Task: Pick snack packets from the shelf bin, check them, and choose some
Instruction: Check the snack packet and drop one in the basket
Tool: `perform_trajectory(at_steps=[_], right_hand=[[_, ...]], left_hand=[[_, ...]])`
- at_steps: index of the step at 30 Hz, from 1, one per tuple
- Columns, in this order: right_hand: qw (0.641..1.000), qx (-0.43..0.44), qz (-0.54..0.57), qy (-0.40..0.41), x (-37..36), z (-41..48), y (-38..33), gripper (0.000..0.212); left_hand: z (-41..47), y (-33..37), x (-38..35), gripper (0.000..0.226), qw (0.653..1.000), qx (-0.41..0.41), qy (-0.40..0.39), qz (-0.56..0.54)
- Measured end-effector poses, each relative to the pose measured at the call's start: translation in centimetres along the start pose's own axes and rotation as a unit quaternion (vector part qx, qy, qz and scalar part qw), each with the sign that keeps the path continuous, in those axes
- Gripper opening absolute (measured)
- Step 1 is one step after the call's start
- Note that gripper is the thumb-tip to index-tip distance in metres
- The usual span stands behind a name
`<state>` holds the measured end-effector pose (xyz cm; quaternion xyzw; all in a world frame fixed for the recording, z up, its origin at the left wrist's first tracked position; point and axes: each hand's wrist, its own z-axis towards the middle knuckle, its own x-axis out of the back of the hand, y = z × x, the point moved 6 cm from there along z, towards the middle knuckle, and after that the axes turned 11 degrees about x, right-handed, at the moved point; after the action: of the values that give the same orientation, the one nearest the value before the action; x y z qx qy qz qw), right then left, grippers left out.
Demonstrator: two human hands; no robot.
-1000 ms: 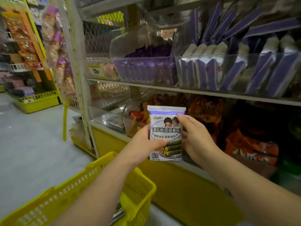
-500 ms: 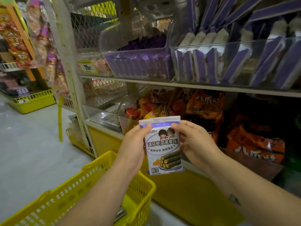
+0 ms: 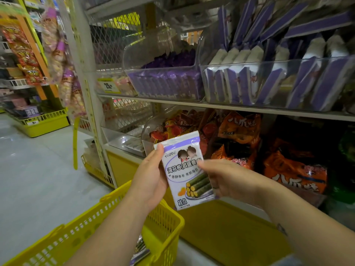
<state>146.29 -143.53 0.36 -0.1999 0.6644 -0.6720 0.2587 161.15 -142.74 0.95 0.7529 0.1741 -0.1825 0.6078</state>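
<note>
Flat snack packet [image 3: 184, 169], white with a purple band under the crimped top edge, two cartoon heads, dark printed characters and, near the bottom, a picture of green rolls with yellow filling. Held up in the air in front of the lower shelf, leaning a little to the left. Gripped from both sides: left hand [image 3: 151, 181] curled round the left edge, thumb up at the top left corner; right hand [image 3: 228, 181], slightly blurred, pinching the right edge with the thumb laid over the front print. Below the left forearm, a yellow basket [image 3: 96, 227] with another packet [image 3: 140, 248] lying inside. Just behind the held packet, red and orange bags [image 3: 294, 173] crowding the lower shelf. Above these, on the shelf board [image 3: 230, 107], two clear bins: left bin [image 3: 165, 85] full of small purple packs, right bin [image 3: 269, 83] with white and purple packs standing on edge. Further left, a yellow price tag [image 3: 108, 85] and pale floor [image 3: 38, 179].
</note>
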Motion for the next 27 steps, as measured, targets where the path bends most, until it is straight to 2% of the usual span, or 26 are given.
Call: perform_trajectory(at_steps=[1,3,6,8,11,16,18,20,21,23,25,27], right_hand=[[0.999,-0.024,-0.006,-0.027,-0.2,-0.3,0.4,0.044],[0.998,-0.05,-0.012,-0.032,-0.2,-0.5,0.8,0.041],[0.999,-0.038,0.007,0.018,0.2,-0.3,0.5,0.028],[0.998,-0.021,0.026,0.056,0.8,0.0,0.3,0.029],[0.995,-0.018,0.05,0.089,1.5,0.1,0.3,0.032],[0.994,-0.037,0.063,0.085,1.3,-0.1,0.6,0.036],[0.994,-0.025,0.05,0.091,1.3,-0.1,0.4,0.031],[0.994,0.009,0.023,0.109,1.3,0.1,-0.1,0.03],[0.991,0.03,-0.003,0.128,1.3,0.1,-0.5,0.03],[0.981,0.075,-0.071,0.167,0.9,0.0,-1.3,0.032],[0.979,0.106,-0.083,0.156,0.1,-0.1,-1.6,0.046],[0.983,0.118,-0.06,0.13,-0.4,0.0,-1.6,0.057]], left_hand=[[0.1,0.0,0.2,0.042,1.0,0.011,-0.001,-0.013],[0.2,-0.3,0.6,0.044,0.999,0.046,-0.007,-0.01],[0.1,-1.1,0.7,0.045,0.99,0.112,-0.038,0.071],[-0.3,-1.6,0.4,0.04,0.981,0.142,-0.076,0.104],[-0.6,-2.0,-0.1,0.041,0.975,0.158,-0.114,0.105],[-0.6,-2.1,-0.1,0.037,0.973,0.172,-0.123,0.096],[-0.4,-1.9,-0.2,0.035,0.98,0.143,-0.103,0.092],[-0.1,-1.0,0.2,0.04,0.987,0.038,-0.019,0.153],[-0.1,-0.2,0.3,0.042,0.974,-0.037,0.034,0.221],[-0.6,0.6,-0.8,0.039,0.94,-0.145,0.044,0.306],[-0.7,-0.1,-2.0,0.033,0.943,-0.147,-0.006,0.299],[-0.6,-0.9,-2.6,0.028,0.966,-0.093,-0.051,0.237]])
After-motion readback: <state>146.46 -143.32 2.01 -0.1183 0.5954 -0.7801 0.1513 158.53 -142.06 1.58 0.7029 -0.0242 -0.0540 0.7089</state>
